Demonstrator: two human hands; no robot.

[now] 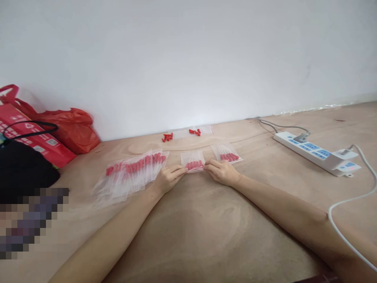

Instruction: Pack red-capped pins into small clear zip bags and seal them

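A small clear plastic bag (193, 158) with several red-ended sticks in it lies between my hands. My left hand (169, 177) pinches its lower left corner, and my right hand (220, 171) pinches the lower right corner. Just beyond my right hand is a second clear bag (226, 152) with red-ended sticks, lying flat. To the left of my left hand, a fanned row of overlapping clear bags (132, 173) shows a line of red ends.
Loose red pieces (167, 137) and more red pieces (194, 132) on clear plastic lie near the wall. A white power strip (312, 151) with cables is at right. Red bags (73, 127) and a black cloth item (26, 171) stand at left on the wooden table (200, 224).
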